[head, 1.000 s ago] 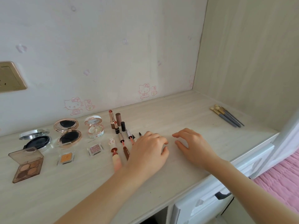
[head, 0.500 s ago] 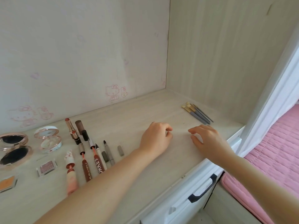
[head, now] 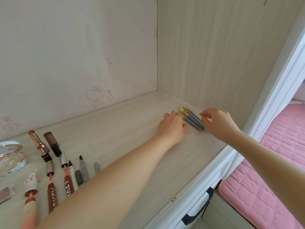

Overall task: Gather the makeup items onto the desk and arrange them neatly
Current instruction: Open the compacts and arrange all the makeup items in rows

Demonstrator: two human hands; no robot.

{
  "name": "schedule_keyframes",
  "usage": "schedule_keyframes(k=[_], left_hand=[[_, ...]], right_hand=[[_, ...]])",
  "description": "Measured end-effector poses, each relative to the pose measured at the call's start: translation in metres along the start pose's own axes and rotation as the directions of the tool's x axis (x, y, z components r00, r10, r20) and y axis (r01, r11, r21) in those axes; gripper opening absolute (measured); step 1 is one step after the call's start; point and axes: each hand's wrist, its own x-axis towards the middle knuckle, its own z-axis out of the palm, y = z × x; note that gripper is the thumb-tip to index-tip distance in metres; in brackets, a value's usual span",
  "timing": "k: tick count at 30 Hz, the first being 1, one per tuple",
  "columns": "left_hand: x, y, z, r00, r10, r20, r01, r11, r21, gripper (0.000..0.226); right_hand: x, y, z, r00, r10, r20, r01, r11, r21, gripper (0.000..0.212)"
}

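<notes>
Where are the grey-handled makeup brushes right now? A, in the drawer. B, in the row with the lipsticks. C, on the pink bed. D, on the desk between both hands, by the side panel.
D: the makeup brushes lie on the desk between the left hand and the right hand.

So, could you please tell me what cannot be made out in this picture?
Head view:
- Brushes: left hand covers some heads; the count and any grip are unclear.
- Compact: cut off by the left edge.
- Pens: lower ends hidden behind the left forearm.
- Pink tube: blurred at the bottom edge.
</notes>
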Motion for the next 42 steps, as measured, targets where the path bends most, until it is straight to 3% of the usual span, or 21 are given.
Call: schedule_keyframes(k=[7, 11, 18, 23, 26, 30, 34, 38, 42], left_hand=[[0.025, 0.007, 0.012, 0.995, 0.005, 0.097, -0.018, 0.991, 0.132, 0.048], [0.028, 0.005, 0.019, 0.988, 0.012, 0.154, -0.042, 0.980, 0.197, 0.049], [0.025, 0.001, 0.019, 0.993, 0.061, 0.097, -0.082, 0.971, 0.224, 0.046], [0.022, -0.003, 0.007, 0.999, 0.021, -0.036, -0.015, 0.990, 0.138, 0.030], [0.022, -0.010, -0.003, 0.997, -0.044, -0.069, 0.051, 0.994, 0.093, 0.021], [0.022, -0.014, -0.011, 0.987, -0.139, -0.078, 0.142, 0.989, 0.035, 0.029], [0.024, -0.019, -0.014, 0.965, -0.246, -0.091, 0.248, 0.969, 0.010, 0.033], [0.034, -0.015, -0.016, 0.917, -0.392, -0.074, 0.392, 0.920, -0.012, 0.025], [0.048, -0.005, -0.011, 0.859, -0.512, -0.027, 0.491, 0.837, -0.243, 0.033]], right_hand=[[0.038, 0.008, 0.015, 0.978, 0.178, 0.106, -0.178, 0.984, -0.009, 0.030], [0.047, 0.005, 0.021, 0.974, 0.199, 0.109, -0.195, 0.980, -0.047, 0.029], [0.046, -0.003, 0.033, 0.981, 0.166, 0.101, -0.150, 0.978, -0.144, 0.023], [0.047, -0.004, 0.032, 0.978, 0.182, 0.104, -0.165, 0.973, -0.160, 0.022], [0.049, -0.005, 0.030, 0.953, 0.264, 0.147, -0.245, 0.960, -0.134, 0.019], [0.055, -0.013, 0.022, 0.886, 0.368, 0.282, -0.323, 0.926, -0.193, 0.025], [0.057, -0.015, 0.020, 0.845, 0.410, 0.342, -0.387, 0.912, -0.137, 0.029], [0.059, -0.012, 0.020, 0.861, 0.393, 0.324, -0.409, 0.912, -0.021, 0.021], [0.061, -0.010, 0.023, 0.889, 0.354, 0.290, -0.373, 0.928, 0.011, 0.014]])
